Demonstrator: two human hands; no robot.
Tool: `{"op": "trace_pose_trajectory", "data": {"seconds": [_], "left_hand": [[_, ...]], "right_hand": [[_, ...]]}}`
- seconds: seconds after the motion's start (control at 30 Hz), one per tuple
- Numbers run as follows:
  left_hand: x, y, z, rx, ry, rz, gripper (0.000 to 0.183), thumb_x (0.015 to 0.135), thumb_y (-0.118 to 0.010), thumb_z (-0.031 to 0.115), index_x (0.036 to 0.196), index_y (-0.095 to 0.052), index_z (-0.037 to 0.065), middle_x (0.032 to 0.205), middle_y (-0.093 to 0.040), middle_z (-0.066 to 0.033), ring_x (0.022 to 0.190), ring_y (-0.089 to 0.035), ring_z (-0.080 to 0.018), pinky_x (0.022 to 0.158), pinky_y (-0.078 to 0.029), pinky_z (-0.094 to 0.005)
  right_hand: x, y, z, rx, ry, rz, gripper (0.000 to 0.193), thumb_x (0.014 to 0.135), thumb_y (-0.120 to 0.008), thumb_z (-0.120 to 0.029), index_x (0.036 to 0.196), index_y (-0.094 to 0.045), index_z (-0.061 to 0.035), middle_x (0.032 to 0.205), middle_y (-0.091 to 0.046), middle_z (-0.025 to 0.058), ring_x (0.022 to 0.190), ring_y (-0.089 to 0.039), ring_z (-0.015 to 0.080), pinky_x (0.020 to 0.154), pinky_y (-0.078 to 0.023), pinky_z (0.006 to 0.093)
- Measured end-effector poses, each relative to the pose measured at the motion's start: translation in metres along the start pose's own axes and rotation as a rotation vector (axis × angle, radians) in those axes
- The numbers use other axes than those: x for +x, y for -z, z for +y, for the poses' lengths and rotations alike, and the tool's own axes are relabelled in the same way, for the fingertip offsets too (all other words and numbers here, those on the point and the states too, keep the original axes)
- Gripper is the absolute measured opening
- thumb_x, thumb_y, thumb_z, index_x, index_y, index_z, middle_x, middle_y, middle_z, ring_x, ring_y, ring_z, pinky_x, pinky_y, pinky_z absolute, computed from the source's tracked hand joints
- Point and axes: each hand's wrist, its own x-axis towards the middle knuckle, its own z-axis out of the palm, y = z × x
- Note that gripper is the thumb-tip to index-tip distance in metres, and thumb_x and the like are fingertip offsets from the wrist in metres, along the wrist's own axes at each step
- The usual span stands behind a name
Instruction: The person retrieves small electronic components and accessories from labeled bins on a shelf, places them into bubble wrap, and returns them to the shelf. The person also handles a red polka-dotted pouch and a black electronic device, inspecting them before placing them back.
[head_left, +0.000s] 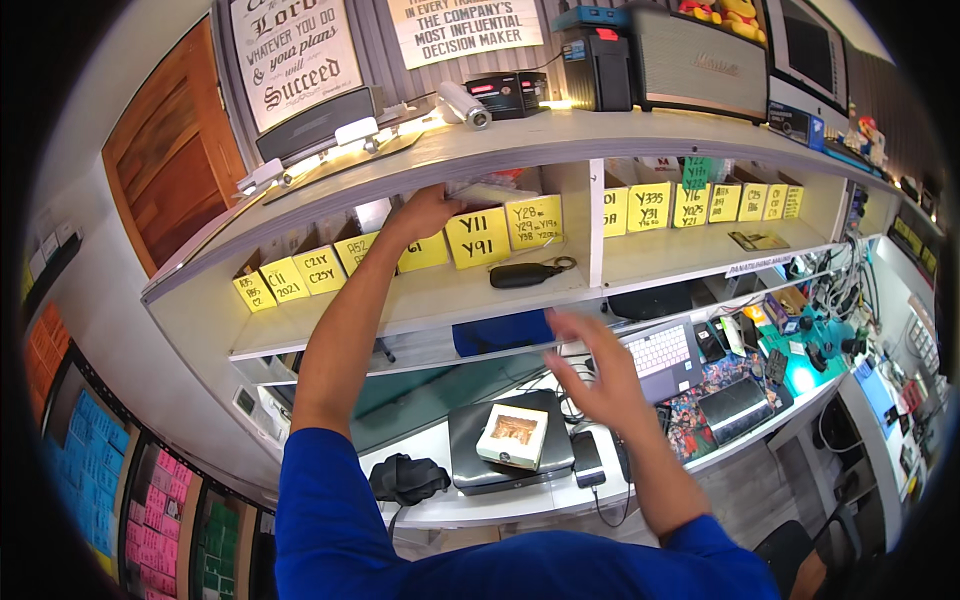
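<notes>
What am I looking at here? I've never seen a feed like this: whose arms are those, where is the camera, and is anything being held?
There is no machine: these are a person's two bare arms in blue sleeves, seen from a wide fisheye camera on their head, looking down and forward, so straight shelves look curved. The left hand reaches up to the row of yellow-labelled cardboard boxes on the white shelf, touching one near the top; whether it grips it is unclear. The right hand hovers open and blurred above the desk, holding nothing. Below it, a small white square box with a brown picture sits on a closed dark grey laptop. A black key pouch lies on the shelf.
</notes>
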Motion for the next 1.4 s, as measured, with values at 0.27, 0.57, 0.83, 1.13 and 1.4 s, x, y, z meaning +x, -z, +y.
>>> {"op": "trace_pose_trajectory", "data": {"seconds": [0.27,0.57,0.83,1.13,1.4], "left_hand": [[0.006,-0.009,-0.007,0.074,-0.126,0.046,0.045,0.093,-0.063,0.012,0.134,-0.054,-0.005,0.124,-0.068,-0.0192,0.117,-0.063,-0.0286,0.101,-0.046,-0.0354],[0.01,-0.004,-0.005,0.136,-0.036,-0.053,0.05,0.094,-0.067,0.022,0.136,-0.055,-0.003,0.128,-0.067,-0.0194,0.116,-0.064,-0.028,0.099,-0.048,-0.0359],[-0.012,0.026,0.044,0.075,0.092,-0.243,0.079,0.083,-0.067,0.038,0.144,-0.046,-0.008,0.15,-0.046,-0.0273,0.138,-0.046,-0.0355,0.112,-0.038,-0.0364],[-0.012,0.022,0.021,-0.109,0.018,-0.035,0.077,0.086,-0.078,0.045,0.142,-0.051,0.001,0.142,-0.055,-0.0187,0.127,-0.052,-0.0294,0.106,-0.043,-0.0384],[0.047,0.005,-0.053,0.093,-0.165,0.255,0.043,0.093,-0.074,0.028,0.125,-0.062,0.001,0.122,-0.065,-0.0112,0.111,-0.058,-0.0209,0.098,-0.047,-0.0361]], "right_hand": [[0.179,-0.046,0.031,-0.689,0.181,0.171,0.059,0.084,-0.074,-0.019,0.134,-0.05,0.001,0.126,-0.059,0.0264,0.114,-0.061,0.043,0.098,-0.051,0.0481],[0.204,-0.043,0.036,-0.879,0.342,0.031,0.037,0.088,-0.072,-0.032,0.11,-0.067,-0.0033,0.1,-0.07,0.0204,0.099,-0.067,0.0377,0.087,-0.055,0.0473],[0.226,-0.048,0.046,-0.609,0.167,0.009,0.034,0.09,-0.068,-0.027,0.111,-0.068,-0.0005,0.107,-0.069,0.0227,0.099,-0.067,0.0405,0.085,-0.055,0.0494],[0.252,-0.057,0.079,-0.5,0.359,0.11,0.038,0.085,-0.071,-0.022,0.116,-0.066,-0.0009,0.122,-0.064,0.0242,0.117,-0.06,0.0402,0.1,-0.049,0.0468],[0.273,-0.074,0.107,-0.416,0.273,0.18,0.033,0.086,-0.067,-0.017,0.115,-0.066,-0.0026,0.119,-0.065,0.0244,0.115,-0.061,0.0386,0.097,-0.05,0.048]]}}
